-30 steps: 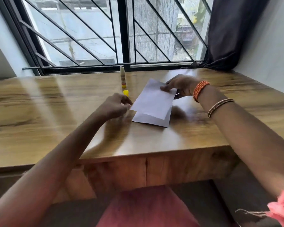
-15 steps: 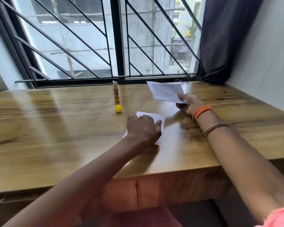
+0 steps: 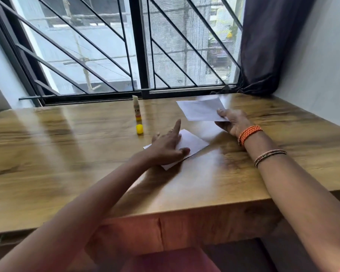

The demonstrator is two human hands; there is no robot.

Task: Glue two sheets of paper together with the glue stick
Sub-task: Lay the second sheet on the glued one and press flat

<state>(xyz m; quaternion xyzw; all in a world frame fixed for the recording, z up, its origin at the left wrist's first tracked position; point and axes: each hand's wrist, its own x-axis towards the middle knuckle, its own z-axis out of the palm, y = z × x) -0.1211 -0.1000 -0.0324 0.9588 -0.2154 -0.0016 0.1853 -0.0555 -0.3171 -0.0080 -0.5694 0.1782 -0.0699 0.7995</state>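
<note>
One white sheet of paper (image 3: 192,143) lies flat on the wooden table (image 3: 67,163). My left hand (image 3: 165,148) rests on its left part with straight fingers, the index finger raised. My right hand (image 3: 232,122) pinches a second white sheet (image 3: 201,110) by its right edge and holds it just above the table, farther back. The glue stick (image 3: 137,110) stands upright and uncapped near the window. Its yellow cap (image 3: 139,128) sits on the table just in front of it, left of my left hand.
A barred window (image 3: 137,46) runs along the table's far edge. A dark curtain (image 3: 271,42) hangs at the back right corner beside a white wall (image 3: 322,65). The table's front edge (image 3: 185,209) is close to me.
My right hand lifted the top sheet off the stack and carried it back and to the right. My left hand moved onto the lower sheet and now raises its index finger.
</note>
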